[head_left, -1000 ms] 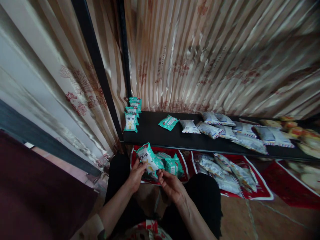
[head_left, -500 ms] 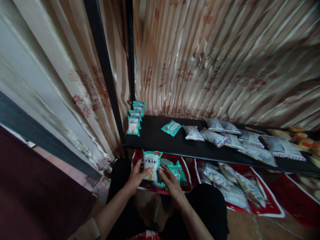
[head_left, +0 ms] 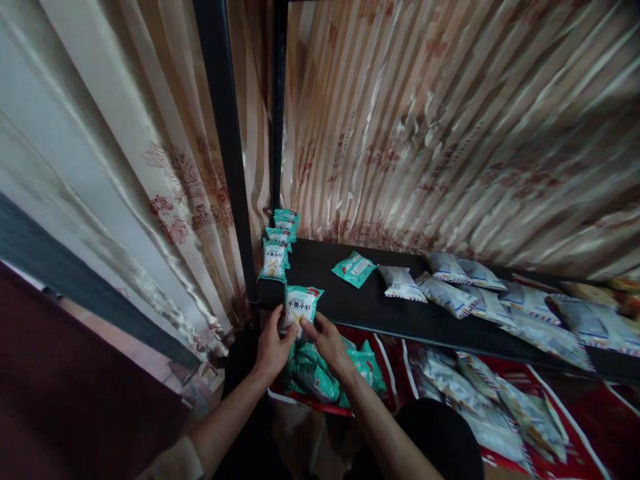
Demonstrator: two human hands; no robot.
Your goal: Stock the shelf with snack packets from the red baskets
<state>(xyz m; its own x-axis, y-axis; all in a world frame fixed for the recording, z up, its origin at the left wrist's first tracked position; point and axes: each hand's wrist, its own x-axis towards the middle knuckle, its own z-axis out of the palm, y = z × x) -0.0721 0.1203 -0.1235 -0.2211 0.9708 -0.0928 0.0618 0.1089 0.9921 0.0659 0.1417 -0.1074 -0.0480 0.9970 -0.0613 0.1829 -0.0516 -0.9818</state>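
From the head camera, a green-and-white packet [head_left: 301, 301] stands upright between two hands, left hand [head_left: 273, 347] pinching its left edge, right hand [head_left: 330, 341] pinching its lower right, both thumbs across its front, black shelf [head_left: 320, 270] just behind.

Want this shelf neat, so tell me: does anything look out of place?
Yes: a green packet lies flat and askew on the shelf, apart from the upright green row at the left end. The held packet shows no visible damage.
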